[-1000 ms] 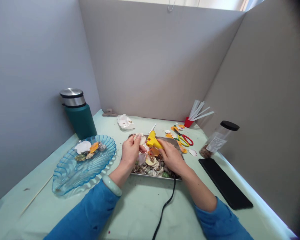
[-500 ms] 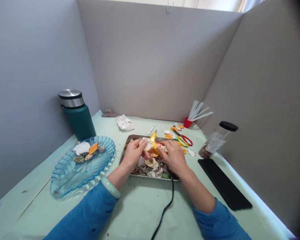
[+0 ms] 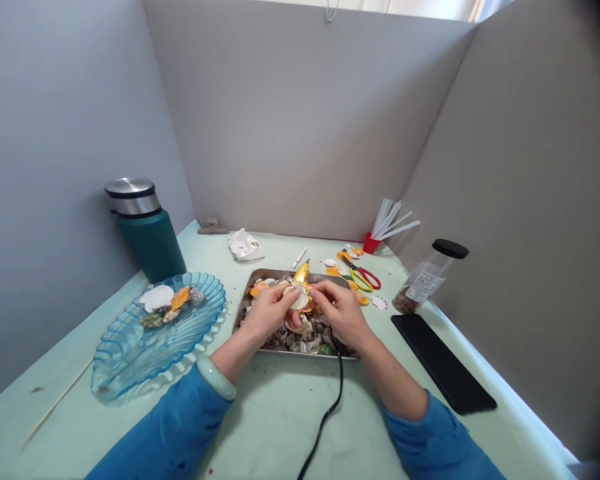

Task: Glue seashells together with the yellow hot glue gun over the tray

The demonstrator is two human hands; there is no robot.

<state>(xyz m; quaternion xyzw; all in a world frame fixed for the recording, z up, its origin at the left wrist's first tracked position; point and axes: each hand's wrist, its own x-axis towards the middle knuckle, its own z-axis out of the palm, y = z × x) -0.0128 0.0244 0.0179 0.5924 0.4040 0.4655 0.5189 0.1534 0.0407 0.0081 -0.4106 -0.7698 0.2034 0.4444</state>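
My left hand [image 3: 269, 313] pinches a whitish scallop shell [image 3: 300, 299] between thumb and fingers, above the metal tray [image 3: 237, 319]. Close to the shell's right edge, my right hand [image 3: 341, 308] has its thumb and fingertips pressed together; what lies between them, if anything, is too small to make out. Just beyond the fingers a yellow glue gun [image 3: 302, 273] rests on the tray's contents, nozzle pointing away, partly hidden by my hands. Its black cord [image 3: 325, 420] runs toward me. Shells and small stones [image 3: 300, 343] fill the tray.
At left are a blue shell-shaped dish [image 3: 130, 360] holding several shells, a green bottle [image 3: 153, 243] and a thin stick [image 3: 57, 403]. At right lie scissors [image 3: 367, 277], orange and white shells, a red cup [image 3: 371, 243] of glue sticks, a jar [image 3: 423, 280] and a black slab [image 3: 443, 363].
My right hand has come off the glue gun and closed its fingertips beside the shell. My left hand still holds the shell, now slightly lower. The whole view has shifted a little.
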